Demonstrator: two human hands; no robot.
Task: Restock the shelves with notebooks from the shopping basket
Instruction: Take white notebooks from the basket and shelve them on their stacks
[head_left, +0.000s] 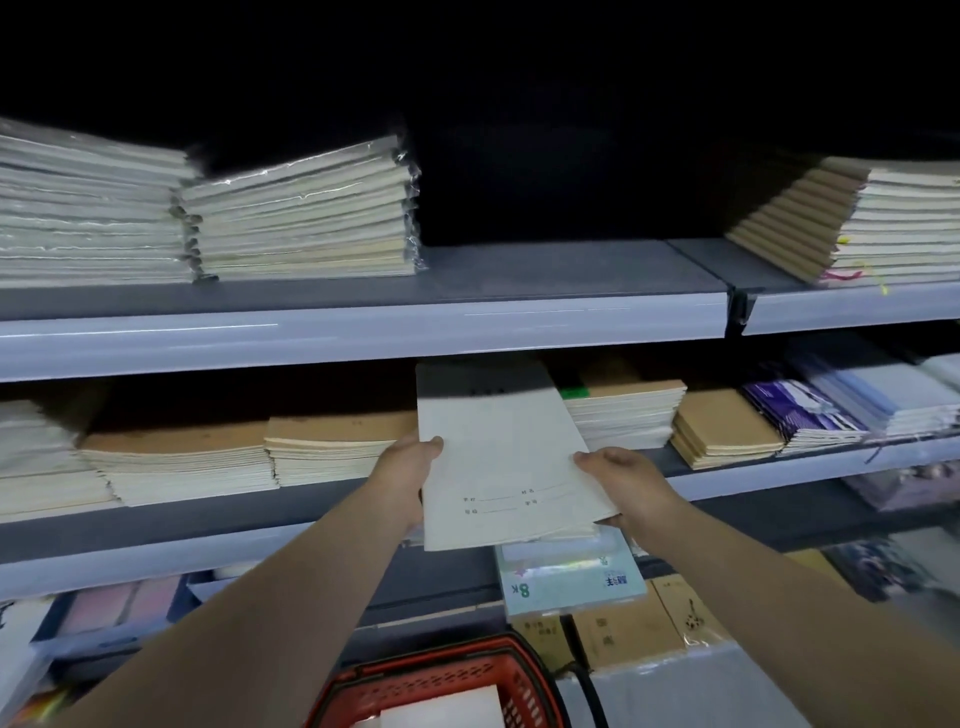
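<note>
The person's forearms (291, 597) are bare down to the wrists, and the left hand (405, 467) and right hand (628, 483) are bare too.

Only dim light is reaching the scene, and the top is fading into black. The upper shelf (363, 338) is shading the far end of the notebook (498, 467). Shelf lines are bending, and corners are blurring.

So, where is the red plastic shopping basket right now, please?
The red plastic shopping basket is at the head view's bottom centre, left of the brown kraft notebooks.
</note>
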